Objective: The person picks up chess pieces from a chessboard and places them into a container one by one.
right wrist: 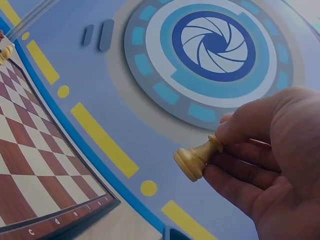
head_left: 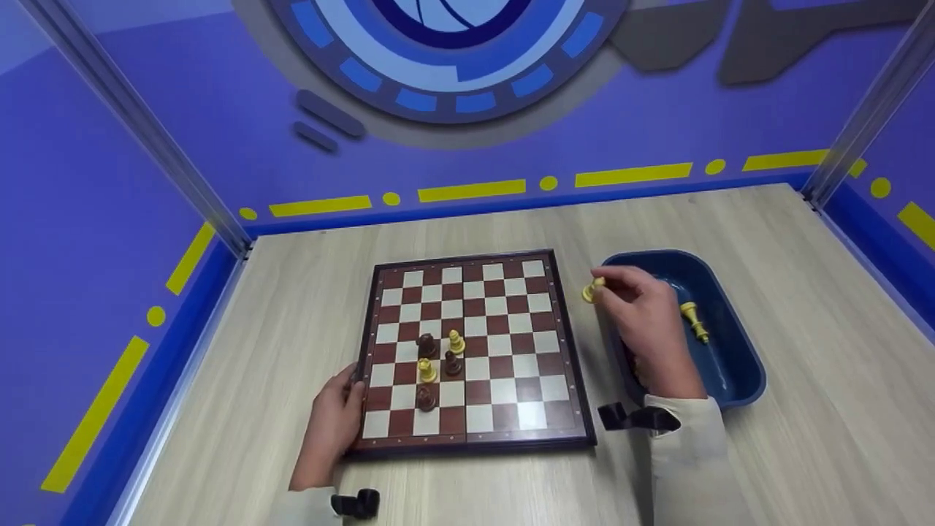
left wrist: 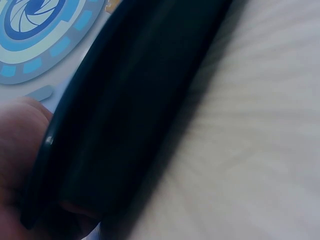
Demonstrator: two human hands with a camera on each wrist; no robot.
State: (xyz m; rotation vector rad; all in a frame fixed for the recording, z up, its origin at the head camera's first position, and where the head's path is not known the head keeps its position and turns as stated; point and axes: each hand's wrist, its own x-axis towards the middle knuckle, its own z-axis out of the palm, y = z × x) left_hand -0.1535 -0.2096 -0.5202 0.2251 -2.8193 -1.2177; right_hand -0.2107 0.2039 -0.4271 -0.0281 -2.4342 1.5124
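Observation:
A yellow chess piece (right wrist: 196,159) is pinched by its top between the thumb and fingers of my right hand (head_left: 646,321), base outward. The head view shows that hand above the left side of a blue tub (head_left: 739,343), right of the chessboard (head_left: 515,365). My left hand (head_left: 337,420) grips the board's left edge; in the left wrist view the board's dark side (left wrist: 125,110) hides part of it. Standing on the board's left half are two yellow pieces, one a knight-like piece (head_left: 426,370) and one farther back (head_left: 456,342), among three dark ones (head_left: 426,398).
Another yellow chess piece (head_left: 694,321) lies on its side in the tub; my right hand and forearm cover part of the inside. Pale wooden tabletop (head_left: 292,292) surrounds board and tub. Blue panels (head_left: 467,161) rise behind the table and at both sides.

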